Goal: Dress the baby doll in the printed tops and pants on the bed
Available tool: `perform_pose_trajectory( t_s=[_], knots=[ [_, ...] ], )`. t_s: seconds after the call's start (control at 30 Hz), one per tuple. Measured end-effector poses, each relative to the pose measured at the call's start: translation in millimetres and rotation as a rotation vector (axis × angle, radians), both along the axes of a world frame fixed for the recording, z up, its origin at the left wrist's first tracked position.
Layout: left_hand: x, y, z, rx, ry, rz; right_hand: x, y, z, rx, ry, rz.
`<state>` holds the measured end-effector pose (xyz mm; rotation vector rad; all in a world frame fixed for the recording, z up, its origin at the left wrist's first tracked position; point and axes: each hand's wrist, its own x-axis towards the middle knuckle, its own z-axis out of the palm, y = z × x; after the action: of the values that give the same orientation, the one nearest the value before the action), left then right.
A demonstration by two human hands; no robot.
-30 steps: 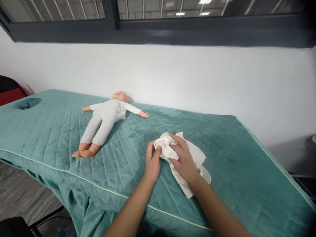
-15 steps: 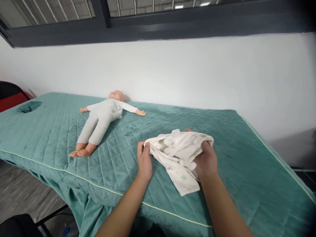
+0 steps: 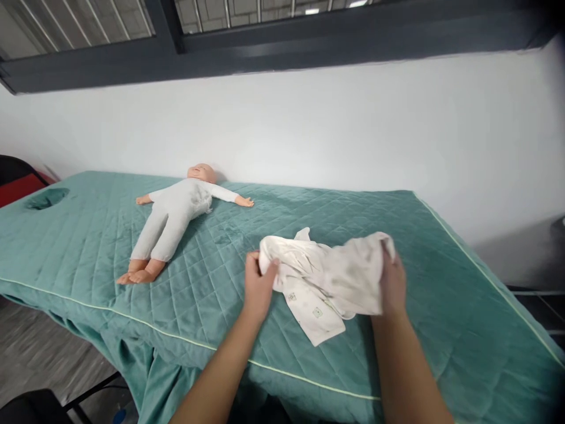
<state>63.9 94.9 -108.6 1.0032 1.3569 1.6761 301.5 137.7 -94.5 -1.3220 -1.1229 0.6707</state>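
Note:
A white baby garment (image 3: 315,277) with small printed squares is stretched between my hands, just over the green quilted bed. My left hand (image 3: 260,282) pinches its left edge between thumb and fingers. At the opposite side my right hand (image 3: 392,282) grips the cloth, with part of the hand hidden behind or inside it. One printed flap hangs toward the bed's front edge. Left of my hands, a baby doll (image 3: 176,206) with a white cloth body lies on its back, arms spread, head near the wall.
The bed (image 3: 441,330) has a quilted green cover and a round hole (image 3: 46,198) at its far left end. Behind it runs a white wall (image 3: 309,135) under a dark window frame (image 3: 282,50). A black chair part (image 3: 33,406) stands at the lower left.
My right hand has moved right and pulled its side of the garment outward, so the cloth is spread wider. My left hand keeps its hold. The doll lies as before.

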Motion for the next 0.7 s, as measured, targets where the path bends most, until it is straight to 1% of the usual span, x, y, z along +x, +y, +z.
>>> perform_pose_trajectory(
  t_s=[0.03, 0.07, 0.13, 0.17, 0.27, 0.3, 0.33, 0.37, 0.47, 0.57, 0.63, 0.7],
  knots=[
    [3.6, -1.8, 1.4, 0.036, 0.133, -0.088, -9.3, -3.2, 0.6, -0.023, 0.028, -0.035],
    [7.3, -3.2, 2.7, 0.083, 0.265, -0.179, -18.5, -6.4, 2.0, -0.05, 0.042, -0.039],
    [14.3, -3.7, 4.0, 0.171, 0.493, -0.307, -34.1, -12.6, 6.5, -0.069, 0.014, 0.049],
    [17.3, -3.1, 3.7, 0.205, 0.587, -0.332, -39.7, -15.3, 9.1, -0.072, -0.016, 0.13],
    [23.3, 0.9, -0.3, 0.268, 0.812, -0.306, -48.2, -21.0, 16.3, -0.092, -0.106, 0.411],
    [24.5, 2.2, -2.2, 0.273, 0.865, -0.287, -49.5, -22.2, 18.2, -0.111, -0.129, 0.483],
    [25.4, 3.3, -3.9, 0.272, 0.905, -0.267, -50.6, -23.0, 19.7, -0.123, -0.149, 0.524],
    [25.9, 4.2, -5.2, 0.267, 0.927, -0.251, -51.8, -23.6, 20.6, -0.131, -0.165, 0.532],
    [25.5, 5.0, -5.8, 0.263, 0.887, -0.259, -54.4, -25.1, 18.3, -0.128, -0.168, 0.439],
    [21.9, 4.7, -3.2, 0.194, 0.698, -0.262, -46.8, -29.0, 10.9, -0.065, -0.067, 0.252],
    [18.3, 5.0, -1.7, 0.087, 0.547, -0.198, -30.0, -35.7, 10.2, 0.009, -0.009, 0.082],
    [15.2, 5.8, -1.1, 0.005, 0.432, -0.131, -3.6, -47.3, 19.1, 0.068, -0.036, -0.099]
  ],
)
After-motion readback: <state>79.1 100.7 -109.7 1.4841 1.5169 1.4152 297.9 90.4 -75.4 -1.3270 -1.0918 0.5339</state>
